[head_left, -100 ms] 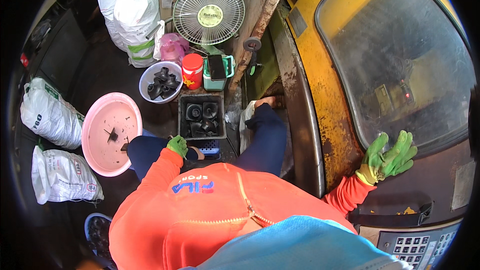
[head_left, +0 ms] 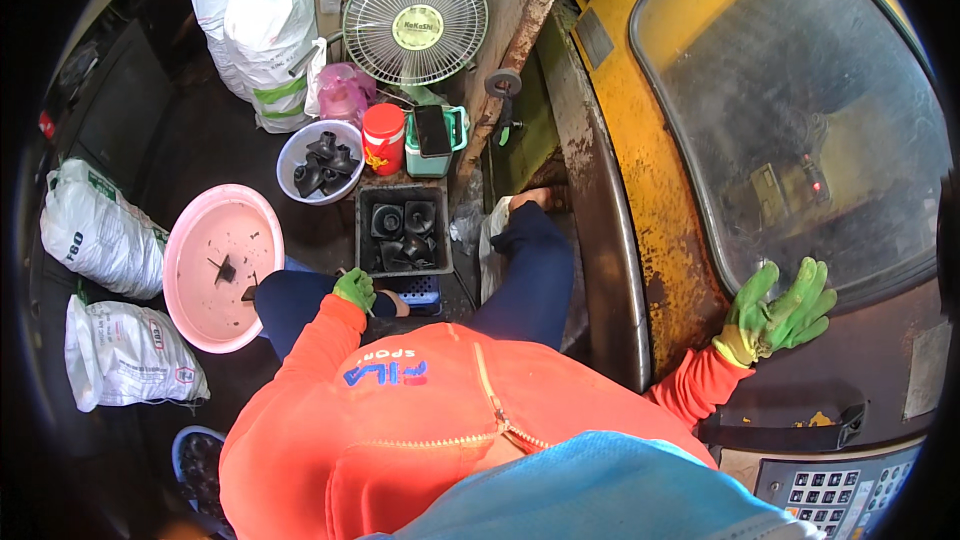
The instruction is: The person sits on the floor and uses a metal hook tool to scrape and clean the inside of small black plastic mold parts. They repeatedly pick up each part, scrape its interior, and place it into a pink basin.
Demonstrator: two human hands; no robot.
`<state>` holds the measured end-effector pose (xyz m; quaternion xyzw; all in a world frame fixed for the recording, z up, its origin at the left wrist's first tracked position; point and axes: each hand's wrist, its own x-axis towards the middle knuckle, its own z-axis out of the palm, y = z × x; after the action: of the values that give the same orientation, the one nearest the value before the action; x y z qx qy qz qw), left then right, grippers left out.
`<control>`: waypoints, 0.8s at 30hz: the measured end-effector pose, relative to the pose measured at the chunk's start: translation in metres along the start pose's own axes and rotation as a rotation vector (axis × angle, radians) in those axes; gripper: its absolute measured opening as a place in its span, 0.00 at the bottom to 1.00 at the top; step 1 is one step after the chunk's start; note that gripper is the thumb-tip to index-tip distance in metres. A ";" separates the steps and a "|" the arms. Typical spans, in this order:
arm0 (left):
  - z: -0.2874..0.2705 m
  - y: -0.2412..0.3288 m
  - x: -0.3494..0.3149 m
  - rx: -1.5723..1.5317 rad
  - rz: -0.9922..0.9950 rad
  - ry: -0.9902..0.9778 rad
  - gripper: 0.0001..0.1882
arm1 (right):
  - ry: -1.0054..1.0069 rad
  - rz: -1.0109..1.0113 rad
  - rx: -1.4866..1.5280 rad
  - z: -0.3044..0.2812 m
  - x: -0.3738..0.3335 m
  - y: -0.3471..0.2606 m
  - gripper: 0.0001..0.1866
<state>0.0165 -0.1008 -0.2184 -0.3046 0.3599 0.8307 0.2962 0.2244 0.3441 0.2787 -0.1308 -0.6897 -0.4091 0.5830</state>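
Observation:
My right hand (head_left: 780, 308), in a green glove with a yellow cuff, lies open with spread fingers at the lower edge of the window (head_left: 800, 130) in a yellow and brown machine door (head_left: 655, 290). My left hand (head_left: 354, 289), gloved in green too, is curled closed beside my left knee. Something thin and pale shows just under its fingers, too small to name. Close by stands a black crate (head_left: 447, 230) with black funnel-shaped parts (head_left: 418, 217) in it. A pink basin (head_left: 190, 325) left of my knee holds a few small dark pieces (head_left: 222, 270).
Beyond the crate are a white bowl (head_left: 290, 185) of black parts, a red jug (head_left: 384, 130), a teal basket (head_left: 428, 166) with a phone (head_left: 433, 130) on it, and a fan (head_left: 416, 28). White sacks (head_left: 270, 40) stand far left. A keypad panel (head_left: 830, 490) is at lower right.

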 end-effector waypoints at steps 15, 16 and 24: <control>0.068 0.030 -0.003 0.207 0.494 -0.906 0.22 | 0.215 0.444 0.880 0.016 -0.022 -0.109 0.17; 0.087 0.031 -0.016 0.243 0.534 -0.804 0.22 | -0.074 0.381 0.999 0.017 -0.040 -0.133 0.17; 0.201 0.028 -0.080 0.165 0.264 -0.842 0.19 | -2.049 0.943 2.002 -0.019 -0.203 -0.342 0.22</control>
<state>-0.0113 0.0180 -0.0379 0.1334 0.3086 0.8815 0.3315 0.0706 0.1751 -0.0472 -0.1148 -0.6688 0.7018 -0.2168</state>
